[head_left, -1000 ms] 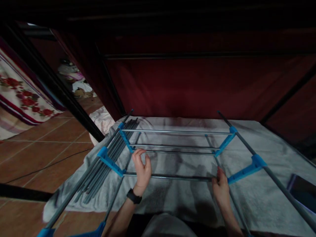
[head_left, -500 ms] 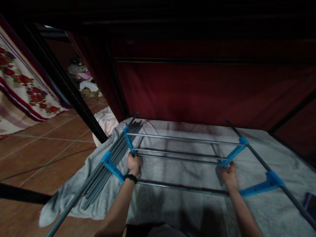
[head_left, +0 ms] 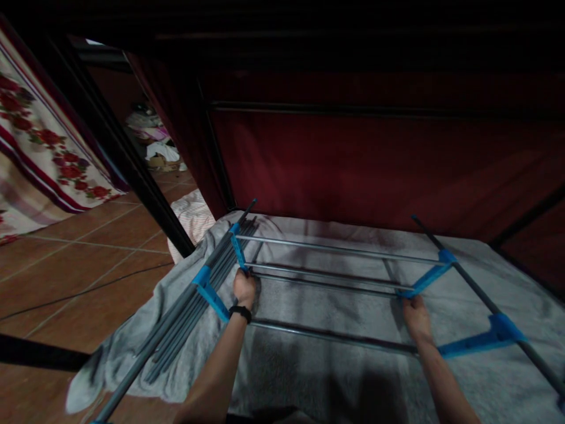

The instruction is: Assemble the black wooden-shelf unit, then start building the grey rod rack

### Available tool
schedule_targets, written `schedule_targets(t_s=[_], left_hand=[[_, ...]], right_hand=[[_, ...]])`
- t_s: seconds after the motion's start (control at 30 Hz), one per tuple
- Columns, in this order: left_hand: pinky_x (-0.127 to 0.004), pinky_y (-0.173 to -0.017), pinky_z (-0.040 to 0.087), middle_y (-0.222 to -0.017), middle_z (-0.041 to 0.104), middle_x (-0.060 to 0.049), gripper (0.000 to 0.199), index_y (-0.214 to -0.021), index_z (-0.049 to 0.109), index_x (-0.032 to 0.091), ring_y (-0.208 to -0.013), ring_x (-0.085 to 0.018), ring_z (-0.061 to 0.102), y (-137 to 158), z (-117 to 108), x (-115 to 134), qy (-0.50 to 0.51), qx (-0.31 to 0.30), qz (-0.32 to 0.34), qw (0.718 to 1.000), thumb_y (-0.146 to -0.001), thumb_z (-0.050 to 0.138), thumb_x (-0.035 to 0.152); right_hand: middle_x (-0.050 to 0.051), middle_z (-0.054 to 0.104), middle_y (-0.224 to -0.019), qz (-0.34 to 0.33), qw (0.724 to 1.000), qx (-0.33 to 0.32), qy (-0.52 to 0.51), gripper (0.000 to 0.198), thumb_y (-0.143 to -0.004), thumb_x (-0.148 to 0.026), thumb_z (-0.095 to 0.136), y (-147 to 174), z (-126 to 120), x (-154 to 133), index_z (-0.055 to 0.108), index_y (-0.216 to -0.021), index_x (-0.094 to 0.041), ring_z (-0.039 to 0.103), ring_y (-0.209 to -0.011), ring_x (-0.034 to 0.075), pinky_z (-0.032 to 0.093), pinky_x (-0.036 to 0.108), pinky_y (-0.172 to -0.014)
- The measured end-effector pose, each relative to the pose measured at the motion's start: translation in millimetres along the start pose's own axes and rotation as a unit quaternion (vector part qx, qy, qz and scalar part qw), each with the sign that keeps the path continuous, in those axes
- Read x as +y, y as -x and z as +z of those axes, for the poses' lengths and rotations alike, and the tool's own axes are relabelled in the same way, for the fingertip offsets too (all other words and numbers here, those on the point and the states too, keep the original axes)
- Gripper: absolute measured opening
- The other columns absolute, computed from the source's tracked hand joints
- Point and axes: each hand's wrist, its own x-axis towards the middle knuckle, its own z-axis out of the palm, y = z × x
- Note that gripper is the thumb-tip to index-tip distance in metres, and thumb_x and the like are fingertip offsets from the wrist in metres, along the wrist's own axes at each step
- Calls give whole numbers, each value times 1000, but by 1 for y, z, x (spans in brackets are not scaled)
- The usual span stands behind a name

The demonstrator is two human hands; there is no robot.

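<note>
A rack frame of grey metal tubes stands before me, its long side poles joined by blue plastic brackets and thin cross rods (head_left: 326, 272). My left hand (head_left: 245, 288), with a black band at the wrist, is closed at the lower end of the far left blue bracket (head_left: 239, 250), where the rods meet it. On the other side, my right hand (head_left: 416, 318) is closed on the lower end of the far right blue bracket (head_left: 428, 279). Its fingertips are partly hidden beneath the bracket. Nearer me, a thicker crossbar (head_left: 331, 335) runs between the near left bracket (head_left: 212, 299) and near right bracket (head_left: 483, 338).
Several loose grey tubes (head_left: 176, 335) lie on the grey blanket (head_left: 304, 371) at left. A dark red panel (head_left: 353, 171) closes off the back. Tiled floor (head_left: 88, 259), a dark post (head_left: 136, 171) and a flowered cloth (head_left: 62, 153) are at left.
My right hand's fingers have closed on the bracket end, where thumb and finger were apart before. My left hand keeps its hold. The frame appears slightly further right in view.
</note>
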Motion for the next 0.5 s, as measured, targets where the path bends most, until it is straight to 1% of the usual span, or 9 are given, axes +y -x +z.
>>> schedule_targets(t_s=[0.13, 0.23, 0.33, 0.4, 0.5], left_hand=[[-28, -70, 42, -91, 69, -9, 20, -101, 60, 17, -86, -22, 65, 0, 2, 0, 1, -2, 15, 1000, -83, 54, 12], [-27, -73, 43, -93, 68, -9, 22, -101, 60, 17, -88, -21, 65, 0, 2, 0, 4, -3, 27, 1000, -81, 57, 10], [-27, -74, 43, -94, 68, -9, 24, -102, 59, 17, -88, -21, 65, 1, 4, 0, 4, 5, 22, 1000, -80, 58, 10], [-27, -75, 43, -95, 68, -9, 23, -103, 59, 17, -88, -21, 65, 0, 5, 1, 6, 9, 17, 1000, -81, 57, 10], [-27, -75, 43, -91, 66, -7, 15, -99, 58, 19, -86, -20, 63, 0, 4, 3, 15, 7, 14, 1000, -85, 54, 14]], right_hand=[[18, 69, -98, 3, 1000, 5, 18, 39, -83, -41, 40, -1, 1, 2, 61, -104, -17, 62, -90, 30, 45, 38, -74], [16, 68, -92, 8, 999, 10, 33, 35, -84, -41, 40, -1, 0, 2, 61, -98, -16, 60, -84, 28, 43, 37, -72], [15, 67, -87, 12, 999, 6, 37, 31, -86, -38, 41, 1, -4, -4, 62, -97, -16, 60, -82, 26, 42, 35, -71], [15, 67, -87, 19, 999, -1, 31, 32, -86, -34, 41, 3, -6, -10, 62, -100, -15, 61, -84, 26, 42, 35, -73], [18, 67, -94, 26, 1000, -6, 16, 40, -85, -31, 42, 10, -4, -20, 61, -113, -10, 63, -90, 28, 46, 38, -78]])
